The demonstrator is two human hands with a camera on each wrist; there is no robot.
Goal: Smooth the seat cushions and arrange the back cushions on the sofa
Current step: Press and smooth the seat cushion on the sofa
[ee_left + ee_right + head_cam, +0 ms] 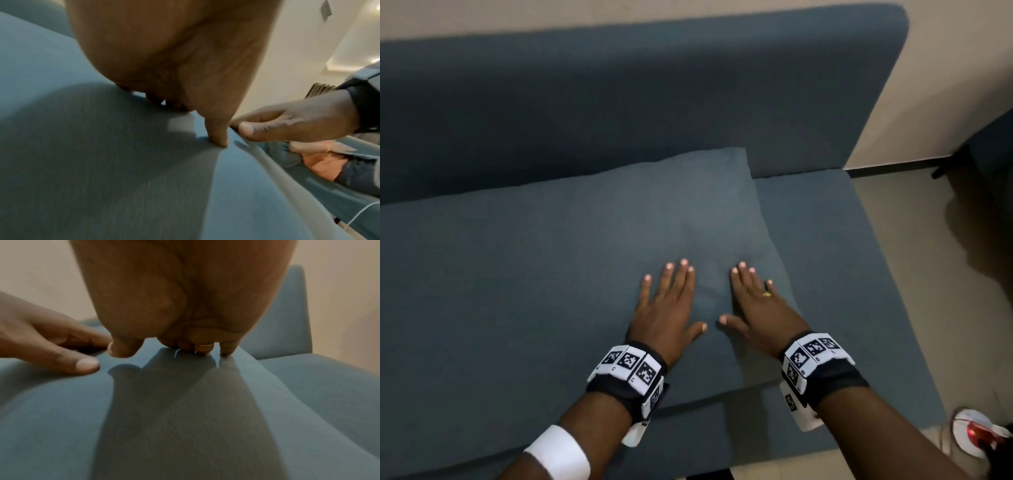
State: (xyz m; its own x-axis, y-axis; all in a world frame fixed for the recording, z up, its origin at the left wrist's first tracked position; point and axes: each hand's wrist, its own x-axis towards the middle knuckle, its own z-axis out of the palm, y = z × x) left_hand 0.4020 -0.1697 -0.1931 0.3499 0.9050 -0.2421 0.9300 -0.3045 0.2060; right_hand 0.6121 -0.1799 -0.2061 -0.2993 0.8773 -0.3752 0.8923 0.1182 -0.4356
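Note:
A blue-grey cushion point(681, 219) lies flat on the seat point(835, 274) of the matching sofa, its far corner against the backrest point(619, 102). My left hand point(667, 305) and right hand point(756, 305) press palm down side by side on the cushion's near half, fingers straight and spread. In the left wrist view the left thumb point(218, 134) digs into the cushion fabric point(102, 162) and the right hand point(287, 123) lies beside it. From the right wrist, the right hand's fingertips point(203, 348), one with a ring, touch the cushion point(185, 418), with the left hand point(51, 347) flat at the left.
The sofa ends at the right, where tiled floor point(928, 274) begins. A red and white object with a cord point(976, 435) lies on the floor near the sofa's front corner. A dark furniture leg point(948, 164) stands by the wall.

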